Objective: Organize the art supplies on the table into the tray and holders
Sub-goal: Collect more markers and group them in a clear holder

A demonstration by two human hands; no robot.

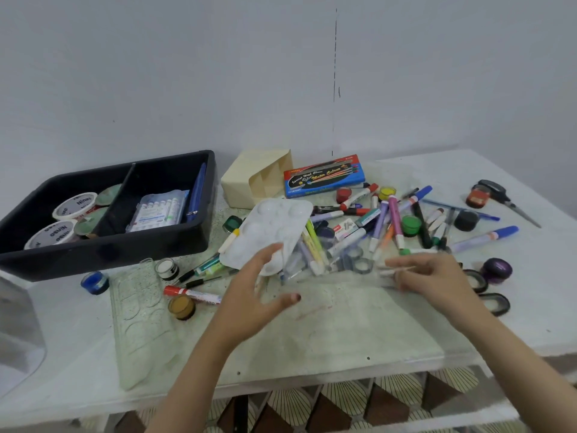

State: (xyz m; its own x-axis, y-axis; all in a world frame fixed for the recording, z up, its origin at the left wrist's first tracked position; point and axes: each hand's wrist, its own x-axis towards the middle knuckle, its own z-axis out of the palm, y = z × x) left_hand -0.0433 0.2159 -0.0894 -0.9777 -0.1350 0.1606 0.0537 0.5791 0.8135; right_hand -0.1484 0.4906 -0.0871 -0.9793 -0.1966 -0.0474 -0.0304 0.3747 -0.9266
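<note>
Both bare forearms stretch in from the bottom edge, angled inward and up. The left hand point(256, 292) is spread wide, palm down, fingers straight and fanned forward, thumb out to the right with a dark-painted nail. The right hand point(437, 276) sits level with it, well apart, knuckles up, fingers curled leftward, pinching a thin stick point(402, 269) at the tips, its edges blurred
</note>
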